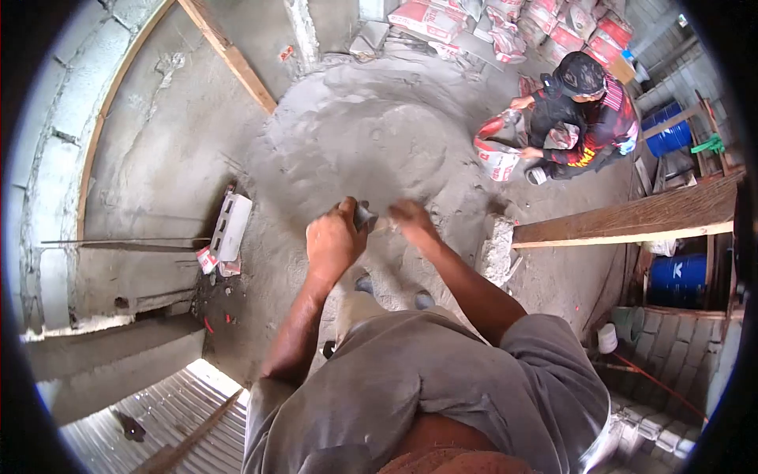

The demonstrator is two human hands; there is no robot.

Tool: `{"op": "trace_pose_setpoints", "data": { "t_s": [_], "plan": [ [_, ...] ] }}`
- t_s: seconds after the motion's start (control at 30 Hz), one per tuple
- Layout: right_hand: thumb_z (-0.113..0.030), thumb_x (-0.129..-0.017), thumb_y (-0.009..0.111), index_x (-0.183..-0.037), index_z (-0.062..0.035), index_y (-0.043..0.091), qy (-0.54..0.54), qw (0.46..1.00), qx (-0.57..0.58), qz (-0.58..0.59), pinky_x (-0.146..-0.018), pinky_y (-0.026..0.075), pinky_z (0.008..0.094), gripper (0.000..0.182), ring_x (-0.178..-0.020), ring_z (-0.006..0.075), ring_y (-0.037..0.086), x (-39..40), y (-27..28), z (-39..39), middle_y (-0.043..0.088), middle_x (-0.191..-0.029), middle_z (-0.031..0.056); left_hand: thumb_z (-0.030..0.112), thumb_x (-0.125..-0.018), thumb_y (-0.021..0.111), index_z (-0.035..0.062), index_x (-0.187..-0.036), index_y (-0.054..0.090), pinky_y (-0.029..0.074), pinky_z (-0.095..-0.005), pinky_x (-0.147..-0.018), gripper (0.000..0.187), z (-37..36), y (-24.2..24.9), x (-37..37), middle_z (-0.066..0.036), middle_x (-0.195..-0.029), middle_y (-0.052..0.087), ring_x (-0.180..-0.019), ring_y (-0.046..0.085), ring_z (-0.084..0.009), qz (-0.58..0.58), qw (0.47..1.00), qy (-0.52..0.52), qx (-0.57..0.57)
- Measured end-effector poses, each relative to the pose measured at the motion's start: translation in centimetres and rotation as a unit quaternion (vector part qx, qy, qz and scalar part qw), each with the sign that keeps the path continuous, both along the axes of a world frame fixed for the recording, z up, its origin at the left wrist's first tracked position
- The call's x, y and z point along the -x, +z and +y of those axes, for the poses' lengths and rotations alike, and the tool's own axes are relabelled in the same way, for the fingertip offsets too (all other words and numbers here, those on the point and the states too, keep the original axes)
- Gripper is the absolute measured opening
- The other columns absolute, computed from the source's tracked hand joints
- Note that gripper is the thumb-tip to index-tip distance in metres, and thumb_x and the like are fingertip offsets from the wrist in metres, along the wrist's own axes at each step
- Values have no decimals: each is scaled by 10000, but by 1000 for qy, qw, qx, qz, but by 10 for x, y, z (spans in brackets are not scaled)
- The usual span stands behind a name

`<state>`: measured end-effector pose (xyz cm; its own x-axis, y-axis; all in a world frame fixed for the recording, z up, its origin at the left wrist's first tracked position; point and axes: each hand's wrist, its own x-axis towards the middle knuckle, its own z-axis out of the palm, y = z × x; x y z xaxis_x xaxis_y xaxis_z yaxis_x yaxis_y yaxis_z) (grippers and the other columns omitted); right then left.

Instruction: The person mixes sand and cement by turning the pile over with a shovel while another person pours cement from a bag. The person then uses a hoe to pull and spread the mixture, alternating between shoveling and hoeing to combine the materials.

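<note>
Grey cloth of the person's shirt point(410, 387) fills the bottom centre of the frame, and both bare arms stretch up from it toward the middle. The left hand point(333, 241) is curled shut around a small dark grey handle-like object point(365, 215), gripping it at centre frame. The right hand point(410, 217) sits just beside it, fingers bent toward the same object's pale end; it is blurred, so I cannot tell whether it truly grips. Below the hands, two shoe tips point(425, 299) show on the dusty ground.

Left of centre, a white hollow concrete block point(230, 226) lies on the floor, with a corrugated metal sheet point(166, 415) at lower left. Right of the hands, a long wooden plank point(632, 221) rests on a rough pale block point(497, 249).

Beyond the hands spreads a broad grey mound of dry cement mix point(363, 134). At upper right another person in dark clothes point(580, 118) crouches, handling a red and white cement bag point(497, 154). More stacked red and white bags point(505, 20) line the top edge, and blue plastic drums point(671, 134) stand at far right.
</note>
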<state>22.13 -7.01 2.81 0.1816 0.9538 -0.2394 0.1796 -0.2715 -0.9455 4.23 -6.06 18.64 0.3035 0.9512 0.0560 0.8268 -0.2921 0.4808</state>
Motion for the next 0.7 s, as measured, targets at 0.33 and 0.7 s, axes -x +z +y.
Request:
{"op": "trace_pose_setpoints", "data": {
  "t_s": [0.33, 0.7],
  "plan": [
    [-232, -808, 631, -1022, -23, 599, 71, 866, -411, -275, -830, 451, 382, 301, -938, 271, 606, -68, 184, -59, 647, -950, 125, 284, -721, 677, 53, -1043, 579, 446, -419, -754, 409, -47, -39, -146, -116, -961, 630, -956, 581, -283, -97, 953, -105, -266],
    [-394, -775, 634, -910, -39, 647, 205, 926, -187, -256, -769, 486, 372, 380, -860, 307, 636, -123, 192, -89, 667, -897, 148, 314, -717, 669, 120, -983, 620, 459, -392, -772, 333, -87, -20, -191, -104, -984, 631, -962, 575, -261, -6, 978, -173, -118]
  ]
}}
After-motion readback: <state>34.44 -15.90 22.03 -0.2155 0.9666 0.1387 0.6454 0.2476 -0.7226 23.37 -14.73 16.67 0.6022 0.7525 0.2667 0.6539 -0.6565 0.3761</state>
